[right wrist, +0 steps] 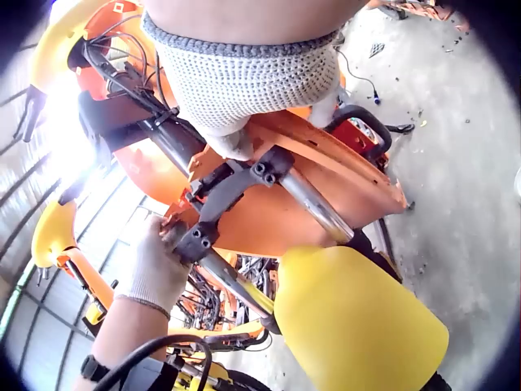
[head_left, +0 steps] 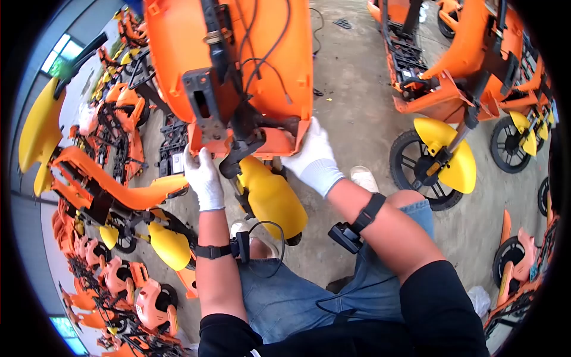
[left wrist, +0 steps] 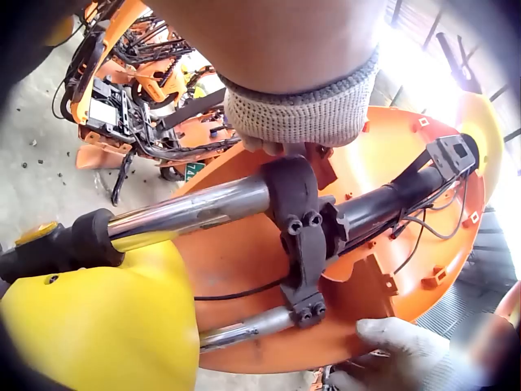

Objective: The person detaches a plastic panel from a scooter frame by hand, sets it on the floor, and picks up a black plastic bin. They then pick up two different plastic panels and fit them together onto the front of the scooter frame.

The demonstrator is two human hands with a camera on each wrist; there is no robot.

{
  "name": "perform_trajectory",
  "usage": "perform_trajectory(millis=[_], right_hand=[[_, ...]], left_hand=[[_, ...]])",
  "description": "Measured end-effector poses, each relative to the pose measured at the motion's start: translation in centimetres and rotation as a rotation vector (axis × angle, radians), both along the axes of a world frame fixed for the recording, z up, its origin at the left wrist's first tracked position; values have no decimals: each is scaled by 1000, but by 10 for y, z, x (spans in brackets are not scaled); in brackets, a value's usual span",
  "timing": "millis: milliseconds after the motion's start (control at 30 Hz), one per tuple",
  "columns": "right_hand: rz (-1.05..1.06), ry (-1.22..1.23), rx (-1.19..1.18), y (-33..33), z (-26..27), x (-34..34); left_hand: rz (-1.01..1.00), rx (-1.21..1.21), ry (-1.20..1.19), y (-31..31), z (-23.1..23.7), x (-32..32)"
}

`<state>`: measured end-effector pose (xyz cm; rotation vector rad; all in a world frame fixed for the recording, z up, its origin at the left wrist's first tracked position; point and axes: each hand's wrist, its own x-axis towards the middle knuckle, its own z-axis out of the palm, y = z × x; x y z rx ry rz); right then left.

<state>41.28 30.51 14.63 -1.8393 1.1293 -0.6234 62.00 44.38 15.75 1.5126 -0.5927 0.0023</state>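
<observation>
An orange scooter front panel (head_left: 294, 65) stands before me, its hollow inner side facing me, with loose black wires hanging in it. My left hand (head_left: 204, 178), in a white knit glove, grips the panel's lower left corner. At the lower right corner my gloved right hand (head_left: 314, 157) holds the edge, thumb on the near side in the left wrist view. Between the hands run the black steering column (head_left: 239, 122) and a fork clamp (left wrist: 303, 244) with shiny fork tubes (left wrist: 203, 208). Below them hangs a yellow front fender (head_left: 270, 196).
Another orange scooter with a yellow-fendered wheel (head_left: 423, 166) stands at the right. To the left, an orange scooter body (head_left: 119, 190) is close to my left arm, with rows of partly stripped scooters behind. Concrete floor (head_left: 351, 77) shows between them.
</observation>
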Motion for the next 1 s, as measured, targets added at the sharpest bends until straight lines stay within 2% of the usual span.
perform_trajectory(millis=[33,100,167,267,400,500,600,667,733,867,933,1000], right_hand=[[-59,169,-139,0,7,0],[-39,94,-194,-1,19,-2],[1,40,-148,-4,28,-1],[66,-168,53,-11,23,2],[148,-557,473,-15,16,4],[183,-742,732,-14,13,4],[210,-781,799,-13,9,6],[239,-802,810,-15,6,8],[175,-1090,1370,-18,13,9],[156,-1047,1258,-14,26,11],[34,-1135,1485,-11,54,5],[8,-1153,1498,-14,51,8]], left_hand=[[-13,-14,-47,3,1,-1],[17,69,-113,9,1,0],[37,-10,-31,5,-7,7],[19,1,17,6,-3,6],[27,86,93,9,5,0],[29,105,48,8,4,5],[45,-1,-15,5,-3,9],[64,26,-14,5,-5,12],[78,53,-15,5,-3,12],[80,40,19,2,-6,14],[103,41,-3,1,-2,13],[101,116,-117,3,7,9]])
